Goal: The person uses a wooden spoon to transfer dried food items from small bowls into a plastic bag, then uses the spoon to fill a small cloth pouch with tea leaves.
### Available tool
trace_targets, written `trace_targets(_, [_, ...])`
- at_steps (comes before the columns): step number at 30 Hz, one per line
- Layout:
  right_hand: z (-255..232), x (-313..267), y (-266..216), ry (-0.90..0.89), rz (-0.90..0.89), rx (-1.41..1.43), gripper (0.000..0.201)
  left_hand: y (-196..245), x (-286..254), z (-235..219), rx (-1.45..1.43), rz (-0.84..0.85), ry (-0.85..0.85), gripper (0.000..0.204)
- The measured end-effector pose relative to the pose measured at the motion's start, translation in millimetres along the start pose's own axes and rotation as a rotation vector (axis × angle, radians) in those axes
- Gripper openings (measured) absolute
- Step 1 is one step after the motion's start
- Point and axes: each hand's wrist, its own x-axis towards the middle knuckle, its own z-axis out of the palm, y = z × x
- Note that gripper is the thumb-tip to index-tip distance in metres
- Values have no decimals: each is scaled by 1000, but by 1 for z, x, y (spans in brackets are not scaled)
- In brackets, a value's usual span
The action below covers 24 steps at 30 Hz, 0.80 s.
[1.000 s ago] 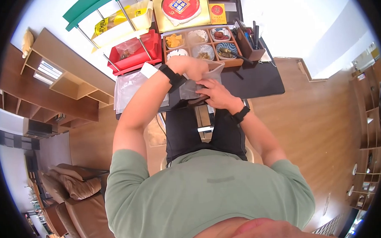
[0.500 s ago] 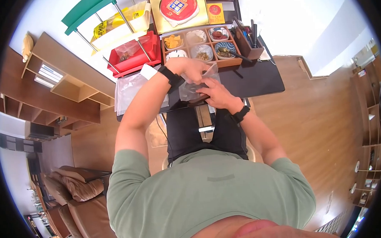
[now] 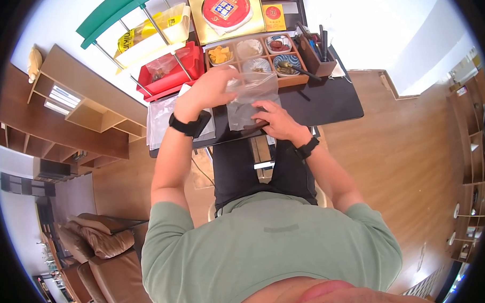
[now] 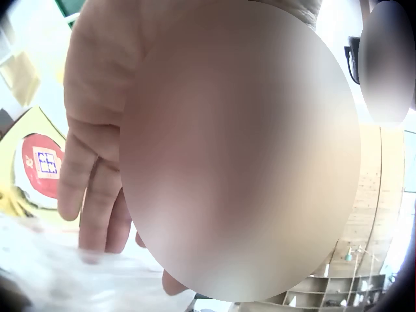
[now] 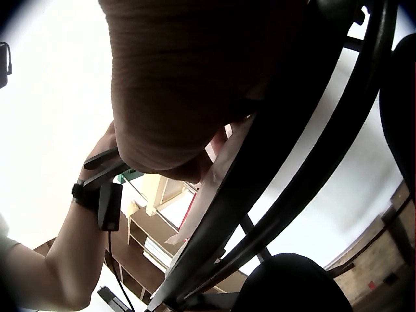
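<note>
Steady bag (image 3: 262,90) lightly at its four o'clock with right hand (image 3: 277,120), loosely spread. Move left hand (image 3: 207,90), relaxed at ten o'clock, without tugging; can't tell if pinching it.

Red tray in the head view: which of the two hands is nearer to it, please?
Left. The left hand is just right of the red tray; the right hand is farther right, touching the clear plastic bag.

Head view downward, wrist views near fingers (image 4: 73,179)
</note>
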Motion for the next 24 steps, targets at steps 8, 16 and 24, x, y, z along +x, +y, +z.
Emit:
trace_targets(8, [1, 0, 6, -45, 63, 59, 39, -28, -37, 11, -116, -145, 68, 39])
trace_targets(16, [-4, 1, -2, 166, -11, 86, 44, -45, -32, 27, -94, -118, 69, 20])
trace_targets(24, [-8, 7, 18, 797, 366, 182, 30, -22, -23, 15, -185, -150, 93, 11])
